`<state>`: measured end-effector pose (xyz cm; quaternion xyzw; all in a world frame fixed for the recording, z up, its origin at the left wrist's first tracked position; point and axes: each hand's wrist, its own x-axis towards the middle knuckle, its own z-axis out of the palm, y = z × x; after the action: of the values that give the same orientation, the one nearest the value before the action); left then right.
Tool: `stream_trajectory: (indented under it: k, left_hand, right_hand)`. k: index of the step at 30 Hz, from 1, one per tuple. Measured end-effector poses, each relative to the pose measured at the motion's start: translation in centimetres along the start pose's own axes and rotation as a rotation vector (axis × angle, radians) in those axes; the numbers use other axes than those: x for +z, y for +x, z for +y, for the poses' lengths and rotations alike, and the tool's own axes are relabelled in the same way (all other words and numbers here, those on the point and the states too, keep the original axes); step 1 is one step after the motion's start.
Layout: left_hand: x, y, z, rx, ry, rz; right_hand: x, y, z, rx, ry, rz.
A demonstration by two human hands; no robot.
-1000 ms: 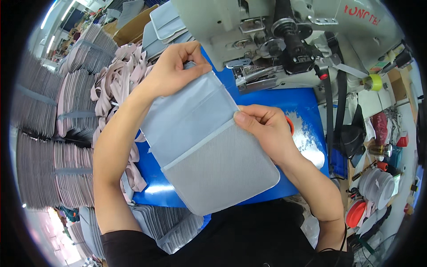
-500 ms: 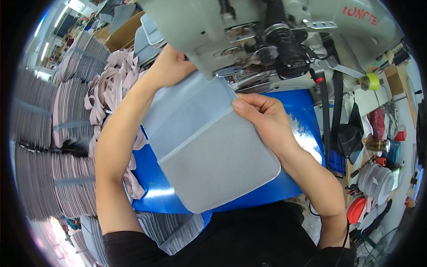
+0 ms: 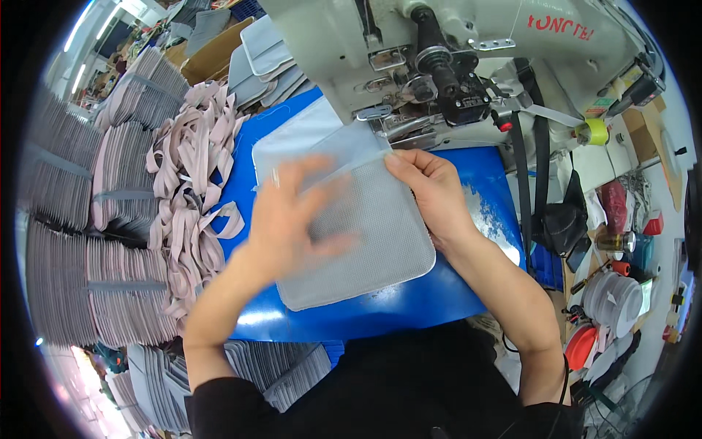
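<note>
A flat grey-blue fabric panel [image 3: 380,241] with rounded corners lies on the blue work surface [image 3: 457,293]. Its lower part is mesh; the upper part is smooth cloth. The far edge runs under the workhead of a large pale green sewing machine [image 3: 307,22]. My right hand [image 3: 431,186] pinches the panel's right edge between thumb and fingers, close to the machine's metal foot [image 3: 374,113]. Over the left side of the panel is my left hand [image 3: 300,212], blurred by motion, its fingers spread and holding nothing. Whether it touches the cloth, I cannot tell.
Tall bundled stacks of grey panels [image 3: 128,293] stand on the left. Beside them hangs a heap of pale pink strips [image 3: 194,146]. More grey panels [image 3: 267,55] lie beyond the table's far left. Black straps [image 3: 541,146] dangle at the right, near a cluttered bench with white discs [image 3: 614,296].
My left hand has let go of the panel's far left part and come back toward me over the mesh. The panel has shifted away from me; my right hand still pinches its edge.
</note>
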<state>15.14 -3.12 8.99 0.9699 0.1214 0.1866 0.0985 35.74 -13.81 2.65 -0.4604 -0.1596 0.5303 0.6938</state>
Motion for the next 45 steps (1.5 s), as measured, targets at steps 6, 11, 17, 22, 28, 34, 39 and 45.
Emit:
stream_trajectory:
  k: [6, 11, 17, 22, 28, 34, 39, 45]
  left_hand:
    - [-0.3, -3.1, 6.1, 0.03, 0.281, -0.223]
    - [-1.7, -3.1, 5.5, 0.054, 0.437, -0.32]
    - [-3.9, -1.3, 6.2, 0.2, 0.475, -0.387]
    - [-5.2, 0.5, 5.6, 0.232, 0.523, -0.447]
    - [-5.8, 3.8, 2.2, 0.268, 0.552, -0.43]
    - [-6.5, 6.5, 0.2, 0.316, 0.603, -0.455]
    - [-6.5, 7.0, 0.7, 0.314, 0.615, -0.442]
    - [-4.6, 6.6, 2.8, 0.174, 0.552, -0.441]
  right_hand:
    - [0.2, 0.8, 0.6, 0.008, 0.043, -0.048]
    - [-1.4, -1.4, 1.5, -0.022, 0.059, -0.126]
    - [-2.1, -5.2, 1.6, -0.199, -0.29, -0.168]
    - [-2.0, -2.8, 2.5, -0.201, -0.209, -0.2]
    - [-1.0, 0.9, 2.5, -0.224, -0.115, -0.17]
    - [-1.0, 1.5, 2.5, -0.2, -0.151, -0.168]
    - [-0.7, 1.5, 2.8, -0.204, -0.09, -0.166]
    - [-0.4, 1.4, 2.7, -0.186, -0.068, -0.17]
